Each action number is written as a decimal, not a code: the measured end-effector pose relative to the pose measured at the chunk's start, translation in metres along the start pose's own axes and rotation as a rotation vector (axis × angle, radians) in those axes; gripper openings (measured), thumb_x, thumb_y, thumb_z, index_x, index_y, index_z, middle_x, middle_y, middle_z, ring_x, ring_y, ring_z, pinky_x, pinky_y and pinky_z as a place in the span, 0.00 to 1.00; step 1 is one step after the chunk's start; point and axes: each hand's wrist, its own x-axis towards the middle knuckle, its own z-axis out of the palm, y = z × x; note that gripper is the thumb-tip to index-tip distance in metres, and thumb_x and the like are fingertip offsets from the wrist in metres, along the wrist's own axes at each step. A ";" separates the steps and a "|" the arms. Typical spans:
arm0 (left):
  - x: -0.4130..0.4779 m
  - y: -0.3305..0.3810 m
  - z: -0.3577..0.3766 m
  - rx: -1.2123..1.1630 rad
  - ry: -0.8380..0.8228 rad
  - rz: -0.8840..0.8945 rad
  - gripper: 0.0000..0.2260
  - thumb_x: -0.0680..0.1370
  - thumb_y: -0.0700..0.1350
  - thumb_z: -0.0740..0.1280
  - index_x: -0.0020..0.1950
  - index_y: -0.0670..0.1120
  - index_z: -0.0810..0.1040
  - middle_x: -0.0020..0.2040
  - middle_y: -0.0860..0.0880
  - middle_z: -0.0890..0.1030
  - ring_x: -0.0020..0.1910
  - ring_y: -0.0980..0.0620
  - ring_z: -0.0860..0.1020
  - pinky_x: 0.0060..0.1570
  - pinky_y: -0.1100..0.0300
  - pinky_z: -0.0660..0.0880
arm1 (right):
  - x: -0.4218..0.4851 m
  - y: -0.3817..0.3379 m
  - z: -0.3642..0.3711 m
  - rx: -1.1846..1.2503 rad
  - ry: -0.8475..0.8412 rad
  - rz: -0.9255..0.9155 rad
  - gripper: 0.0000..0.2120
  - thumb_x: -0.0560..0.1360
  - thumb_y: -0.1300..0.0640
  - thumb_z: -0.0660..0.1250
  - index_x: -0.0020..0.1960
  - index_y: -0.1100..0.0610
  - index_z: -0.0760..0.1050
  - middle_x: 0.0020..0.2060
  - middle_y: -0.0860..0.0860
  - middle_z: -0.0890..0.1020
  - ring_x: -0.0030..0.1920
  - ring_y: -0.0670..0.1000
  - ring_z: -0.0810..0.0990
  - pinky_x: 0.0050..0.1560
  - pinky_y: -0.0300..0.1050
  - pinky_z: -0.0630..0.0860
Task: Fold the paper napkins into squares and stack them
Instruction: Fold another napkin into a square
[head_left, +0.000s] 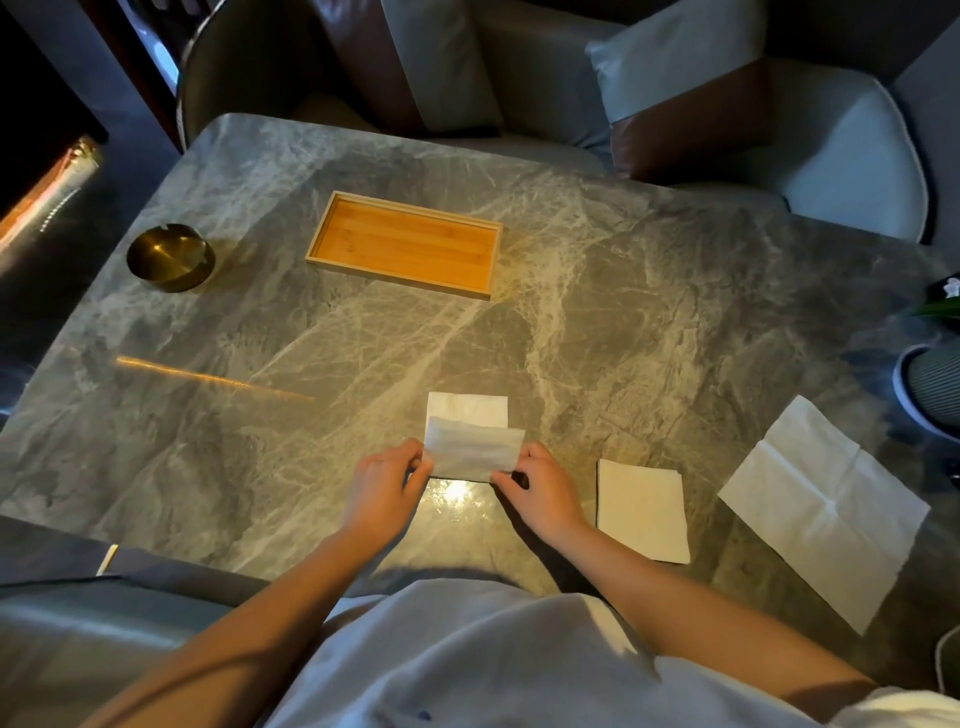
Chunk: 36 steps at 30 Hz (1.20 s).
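A white paper napkin (471, 441) lies on the marble table (260, 364) just in front of me, its near half lifted and curled over the far half. My left hand (382, 491) pinches the near left corner and my right hand (540, 491) pinches the near right corner. To the right, a folded square napkin (641, 509) lies flat on the table. Further right, an unfolded napkin (821, 509) with visible creases lies spread out near the table edge.
An empty wooden tray (317, 244) sits at the far middle of the table. A brass ashtray (170, 257) stands at the far left. A ribbed pot with a plant (932, 384) stands at the right edge. Cushioned seats (841, 150) line the far side.
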 end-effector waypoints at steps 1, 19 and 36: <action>0.000 0.000 0.001 0.011 0.001 -0.016 0.10 0.79 0.46 0.61 0.38 0.48 0.70 0.31 0.51 0.75 0.32 0.52 0.74 0.33 0.62 0.66 | 0.000 -0.001 0.000 0.003 0.000 0.006 0.12 0.76 0.51 0.67 0.54 0.57 0.81 0.52 0.49 0.77 0.49 0.50 0.77 0.53 0.51 0.76; 0.007 -0.003 0.007 0.111 -0.022 -0.199 0.07 0.80 0.49 0.60 0.42 0.50 0.71 0.30 0.51 0.78 0.33 0.51 0.75 0.45 0.56 0.68 | 0.000 -0.002 -0.001 -0.027 0.042 0.078 0.13 0.76 0.51 0.67 0.34 0.53 0.72 0.37 0.47 0.73 0.37 0.50 0.73 0.47 0.46 0.69; 0.001 -0.002 0.020 0.360 0.081 0.087 0.22 0.77 0.51 0.60 0.70 0.48 0.62 0.69 0.48 0.69 0.66 0.46 0.68 0.66 0.46 0.62 | -0.002 -0.009 0.000 -0.344 0.228 -0.247 0.18 0.77 0.50 0.63 0.65 0.53 0.68 0.61 0.50 0.75 0.61 0.52 0.72 0.60 0.51 0.69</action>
